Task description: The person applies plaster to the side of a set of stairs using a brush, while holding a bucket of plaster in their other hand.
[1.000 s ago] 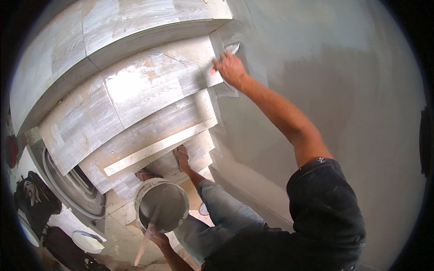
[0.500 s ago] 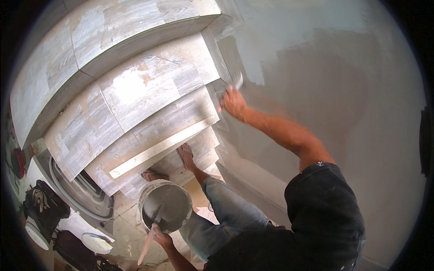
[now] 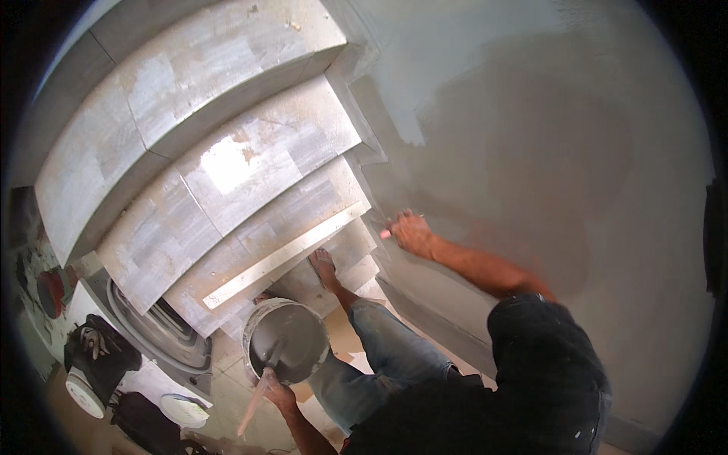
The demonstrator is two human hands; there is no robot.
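My left hand (image 3: pixel 279 390) is closed at the near rim of a round bucket (image 3: pixel 247 350) and on a stick-like tool (image 3: pixel 252 409). The tool's far end rests in the grey paste (image 3: pixel 292 341) inside, and its pinkish handle sticks out toward me. Reaching out to the wall (image 3: pixel 531 144), my right hand (image 3: pixel 410 233) is closed round a hand tool with a pinkish handle end (image 3: pixel 386 233). Its working end is mostly hidden, so I cannot tell the kind. Darker, damp-looking grey patches cover part of the wall.
Tiled steps (image 3: pixel 265 144) rise at the left, with a pale strip (image 3: pixel 284 254) along one edge. A grey tub (image 3: pixel 163 326), a black bag (image 3: pixel 98 353) and white lids (image 3: pixel 183 410) lie at the lower left. My sandalled foot (image 3: pixel 322 262) is on a lower step.
My right hand has come down and nearer along the wall, and the pale end of its tool no longer shows clearly. The left hand still holds the bucket. The view has shifted slightly.
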